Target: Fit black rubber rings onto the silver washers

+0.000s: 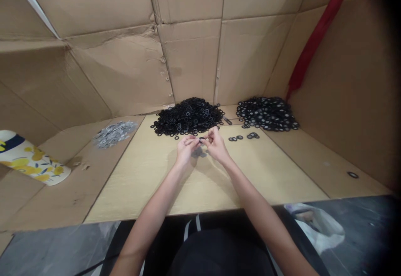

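Observation:
Over the middle of the tabletop, my left hand (pixel 187 147) and my right hand (pixel 216 144) meet around one small black ring (pixel 202 140). The fingertips of both hands pinch it from either side and partly cover it. Just below the hands lie a few grey discs (pixel 198 153). Behind them rises a large heap of black rings (pixel 189 117). To the right of my right hand, several black rings with pale centres (pixel 239 137) rest on the table. A bigger pile of such filled rings (pixel 266 113) sits further back on the right.
A pile of silvery flat discs (pixel 115 134) lies on the left. The patterned bottle (pixel 37 163) leans in at the left edge. Cardboard walls (pixel 191 58) enclose the back and sides. A dark tool (pixel 227 120) lies between the heaps, and a lone ring (pixel 353 175) at far right.

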### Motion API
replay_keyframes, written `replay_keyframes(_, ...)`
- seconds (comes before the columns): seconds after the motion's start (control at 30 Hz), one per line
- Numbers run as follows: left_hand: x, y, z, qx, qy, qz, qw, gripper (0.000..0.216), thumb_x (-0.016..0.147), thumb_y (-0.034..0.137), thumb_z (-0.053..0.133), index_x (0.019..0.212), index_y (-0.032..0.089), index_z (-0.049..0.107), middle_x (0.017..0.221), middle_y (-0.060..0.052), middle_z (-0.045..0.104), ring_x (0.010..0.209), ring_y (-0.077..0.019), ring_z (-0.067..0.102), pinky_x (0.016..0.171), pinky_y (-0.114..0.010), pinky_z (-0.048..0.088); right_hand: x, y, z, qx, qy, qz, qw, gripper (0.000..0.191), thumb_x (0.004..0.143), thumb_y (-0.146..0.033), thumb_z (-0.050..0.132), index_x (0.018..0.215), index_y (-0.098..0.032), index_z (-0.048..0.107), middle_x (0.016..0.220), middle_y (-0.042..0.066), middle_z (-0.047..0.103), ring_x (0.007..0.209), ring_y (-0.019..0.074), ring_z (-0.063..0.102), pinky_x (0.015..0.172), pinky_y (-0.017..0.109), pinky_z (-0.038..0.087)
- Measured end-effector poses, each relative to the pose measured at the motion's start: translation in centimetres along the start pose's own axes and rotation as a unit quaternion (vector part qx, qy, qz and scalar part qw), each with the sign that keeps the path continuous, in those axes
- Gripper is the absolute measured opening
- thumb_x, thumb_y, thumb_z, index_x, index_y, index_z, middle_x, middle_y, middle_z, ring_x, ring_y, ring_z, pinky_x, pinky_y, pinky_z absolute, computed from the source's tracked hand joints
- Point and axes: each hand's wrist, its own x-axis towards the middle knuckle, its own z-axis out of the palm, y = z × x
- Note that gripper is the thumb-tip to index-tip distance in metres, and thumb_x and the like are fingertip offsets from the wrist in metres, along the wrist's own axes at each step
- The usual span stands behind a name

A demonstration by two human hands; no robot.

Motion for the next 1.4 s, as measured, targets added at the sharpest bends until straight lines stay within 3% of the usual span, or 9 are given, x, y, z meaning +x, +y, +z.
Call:
replay_keyframes(0.1,0.1,-0.1,-0.2,-0.012,-0.009,-0.014,1.0,0.029,0.052,0.016,0.075,0.071,0.014,0.053,0.055,0.004,0.058,0.056,-0.0079,0.059,0.066,-0.022,0.048,0.1,0.3,0.1,0.03,-0.003,0.02,0.999,0.024,0.066,-0.023,0.052,0.079,-0.023,0.032,0.069,-0.004,0.045,0.056,0.0098,0.042,0.055,0.022,0.035)
replay_keyframes(0.37,-0.4,-0.5,0.0,0.068,0.007,0.074,0.995,0.032,0.05,0.022,0.075,0.074,0.015,0.055,0.066,-0.001,0.065,0.062,-0.0124,0.062,0.067,-0.027,0.049,-0.1,-0.2,0.2,-0.064,0.053,0.029,0.996,0.021,0.065,-0.023,0.053,0.076,-0.022,0.034,0.071,-0.002,0.05,0.067,0.0141,0.049,0.061,0.026,0.037)
replay_keyframes(0.67,0.0,0.4,-0.4,0.051,-0.006,0.014,0.999,0.028,0.052,0.018,0.074,0.072,0.014,0.055,0.062,0.0,0.061,0.059,-0.0116,0.06,0.065,-0.027,0.048,0.3,-0.7,-0.7,0.095,-0.037,0.127,0.987,0.029,0.056,-0.028,0.061,0.074,-0.021,0.039,0.054,-0.006,0.049,0.051,0.0108,0.046,0.051,0.023,0.035)
replay_keyframes(0.83,-0.1,0.7,-0.4,0.069,-0.008,0.018,0.997,0.029,0.048,0.02,0.076,0.069,0.013,0.056,0.062,-0.001,0.062,0.058,-0.0115,0.059,0.063,-0.026,0.047,0.2,-0.7,-0.8,0.068,-0.035,0.146,0.986,0.028,0.056,-0.026,0.062,0.077,-0.019,0.044,0.051,-0.006,0.053,0.048,0.0113,0.049,0.049,0.023,0.037)
replay_keyframes(0.93,0.0,0.5,-0.5,0.091,-0.017,0.029,0.995,0.027,0.048,0.021,0.076,0.067,0.013,0.058,0.063,-0.002,0.063,0.057,-0.0106,0.059,0.061,-0.024,0.045,0.3,-0.2,-0.5,0.012,-0.012,0.125,0.992,0.026,0.059,-0.022,0.061,0.082,-0.019,0.049,0.055,-0.004,0.057,0.053,0.0127,0.054,0.052,0.025,0.042)
replay_keyframes(1.07,0.1,0.1,-0.6,0.102,-0.02,0.043,0.994,0.027,0.049,0.024,0.076,0.068,0.013,0.06,0.062,-0.002,0.063,0.056,-0.0104,0.058,0.058,-0.023,0.045,0.3,-0.2,-0.2,-0.034,-0.049,0.083,0.995,0.015,0.063,-0.02,0.059,0.077,-0.017,0.056,0.063,0.001,0.062,0.06,0.0141,0.059,0.059,0.027,0.046)
replay_keyframes(1.4,0.2,-0.1,-0.5,0.055,0.009,0.021,0.998,0.028,0.046,0.022,0.076,0.064,0.013,0.056,0.059,0.0,0.06,0.056,-0.0098,0.058,0.06,-0.024,0.046,-0.3,-0.7,0.1,-0.107,-0.041,-0.009,0.993,0.006,0.069,-0.018,0.052,0.073,-0.018,0.056,0.069,0.001,0.062,0.063,0.0126,0.057,0.062,0.026,0.047)
